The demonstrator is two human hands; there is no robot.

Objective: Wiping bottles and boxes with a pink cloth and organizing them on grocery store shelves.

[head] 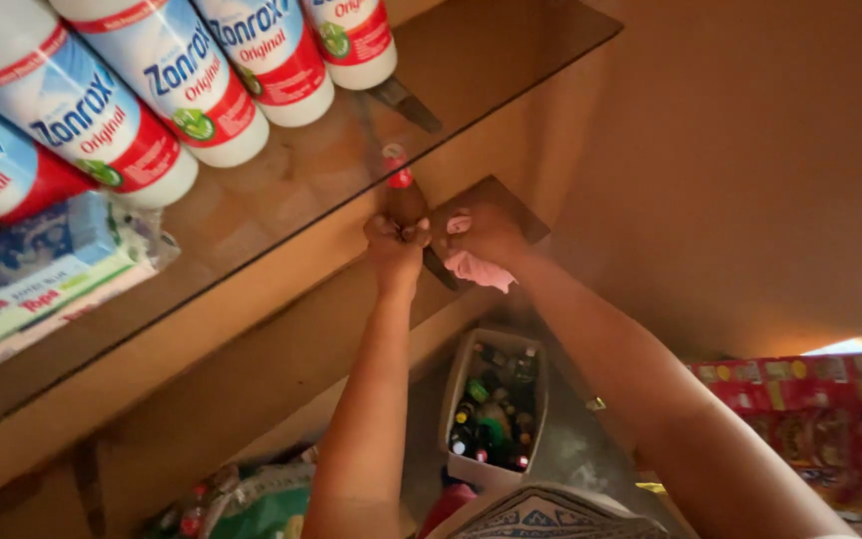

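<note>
My left hand [396, 243] grips the dark bottle [403, 200], its long axis pointing up at the shelf [281, 190]; my right hand [486, 235], just beside, clutches a pink cloth [476, 268].

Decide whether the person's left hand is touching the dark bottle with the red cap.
Touching. The head view shows the left hand wrapped around the lower part of the dark bottle, its fingers closed on it with no gap.

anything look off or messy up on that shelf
Nothing looks spilled or broken. The shelf top looks blotchy and worn. The white bottles lie in a tidy row. The left hand holds a small dark bottle at the edge; the right hand grips a pink cloth.
</note>
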